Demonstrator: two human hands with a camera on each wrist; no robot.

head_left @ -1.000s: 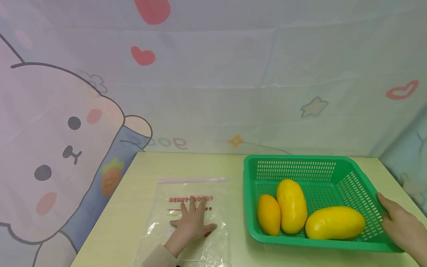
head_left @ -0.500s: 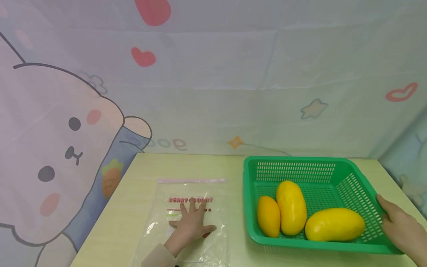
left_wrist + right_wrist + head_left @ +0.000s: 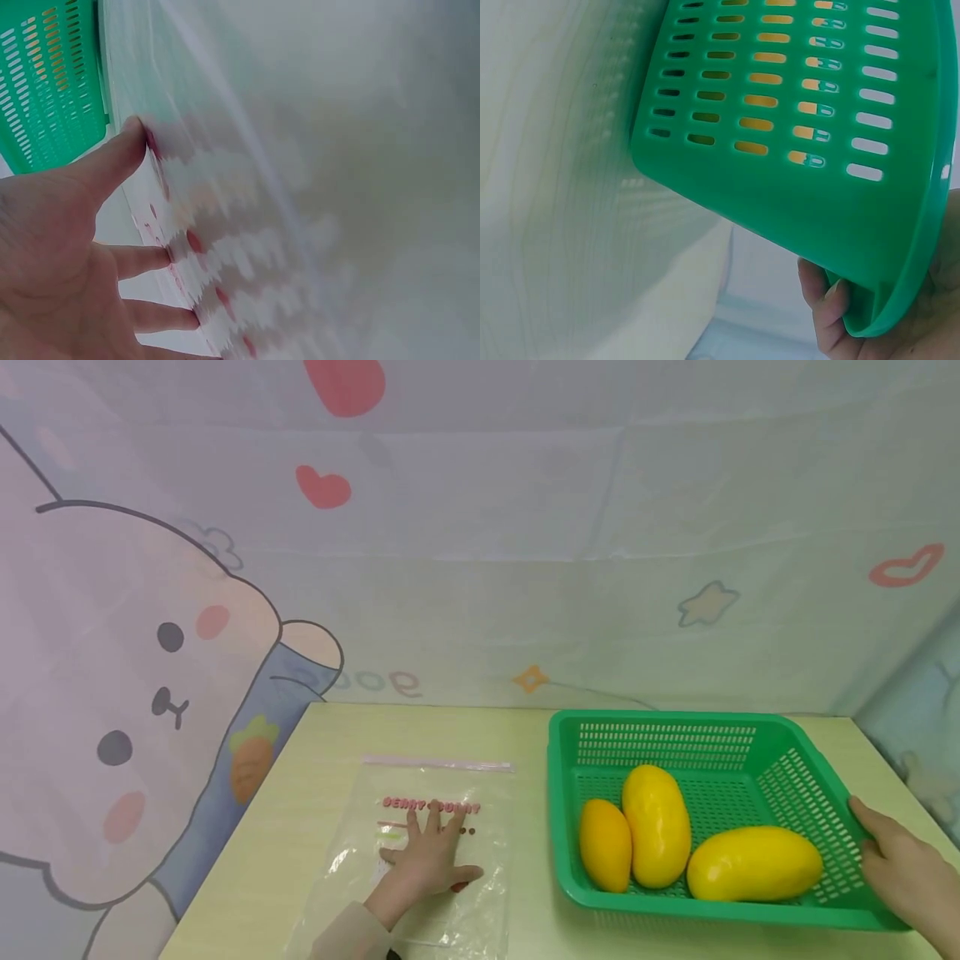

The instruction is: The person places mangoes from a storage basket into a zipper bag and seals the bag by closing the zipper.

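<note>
My left hand (image 3: 426, 860) lies spread on a clear plastic zip bag (image 3: 487, 893), flat on the table with red lettering and a pale pink slider strip along its far edge. In the left wrist view, the fingertips (image 3: 184, 319) press against the bag's film. On the right, a green plastic basket (image 3: 667, 906) holds an orange-yellow mango (image 3: 604, 845) and two larger yellow fruits, one upright oblong fruit (image 3: 656, 827) and one oblong fruit lying sideways (image 3: 753, 862). My right hand (image 3: 903, 864) grips the basket's right rim, its fingers curled under the lip in the right wrist view.
A pale wooden table (image 3: 427, 727) carries both bag and basket. Behind it hangs a printed cloth (image 3: 480, 527) with hearts and a large cartoon animal. A strip of table separates the bag from the basket.
The bag has turned slightly, its far edge shifting right and its near part left, with my left hand still spread on it. The right hand and basket look unchanged.
</note>
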